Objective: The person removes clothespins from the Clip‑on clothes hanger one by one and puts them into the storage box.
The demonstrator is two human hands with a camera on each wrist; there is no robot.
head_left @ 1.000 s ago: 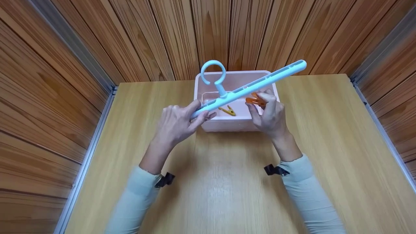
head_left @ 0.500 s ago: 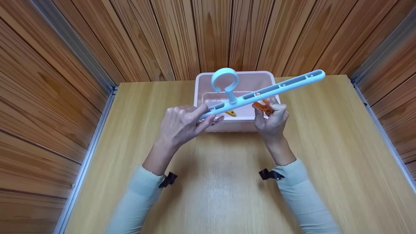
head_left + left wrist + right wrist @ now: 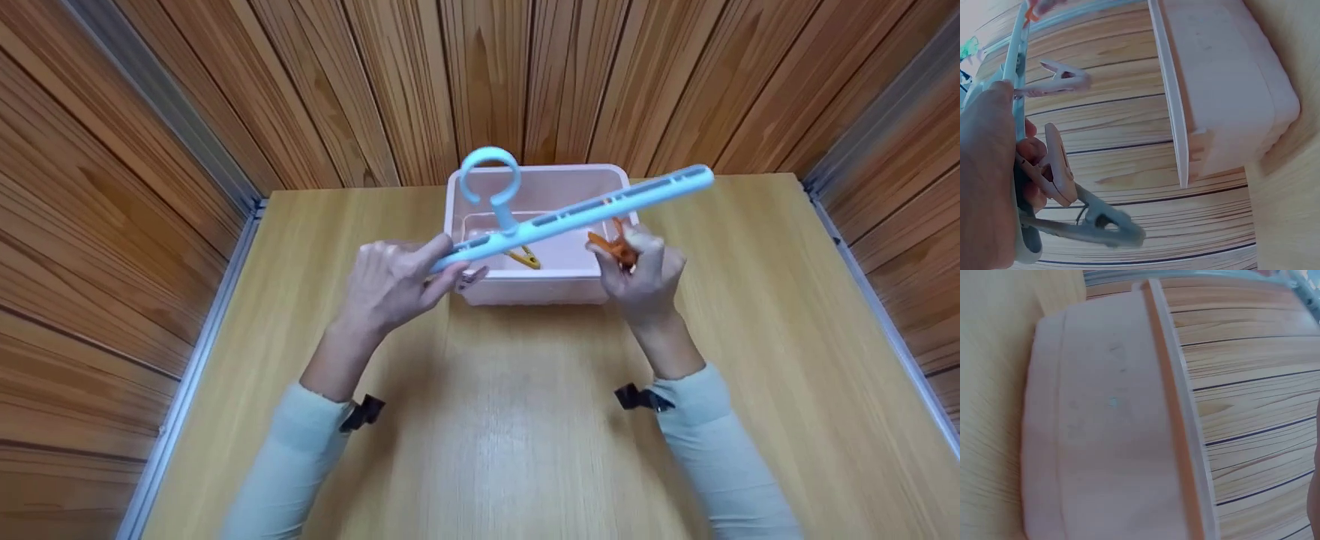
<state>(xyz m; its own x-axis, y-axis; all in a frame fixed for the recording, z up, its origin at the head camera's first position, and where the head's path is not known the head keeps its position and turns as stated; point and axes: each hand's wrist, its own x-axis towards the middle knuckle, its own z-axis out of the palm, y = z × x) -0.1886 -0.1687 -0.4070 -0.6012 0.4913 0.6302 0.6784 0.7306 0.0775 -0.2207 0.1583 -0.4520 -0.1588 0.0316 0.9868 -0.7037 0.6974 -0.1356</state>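
Note:
My left hand (image 3: 397, 285) grips the left end of a light blue clip hanger (image 3: 577, 216), held slantwise above a pale pink basin (image 3: 536, 289), its ring hook upward. From the hanger, in the left wrist view, hang a pinkish clothespin (image 3: 1061, 84), a beige-pink clothespin (image 3: 1060, 166) by my fingers, and a grey-blue clothespin (image 3: 1112, 225). My right hand (image 3: 645, 277) pinches an orange clothespin (image 3: 619, 246) just below the hanger's right half. Inside the basin lies a yellow clothespin (image 3: 527, 259), partly behind the hanger.
A clear-looking container with a pale rim (image 3: 480, 219) sits inside the basin. The basin stands on a wooden table (image 3: 510, 420) near the back wooden wall (image 3: 495, 82). Wood-panelled side walls with metal strips flank the table.
The hanger swung right and down, then came back left with my left hand. My right hand has moved slightly right and lower, turning the orange clothespin more upright.

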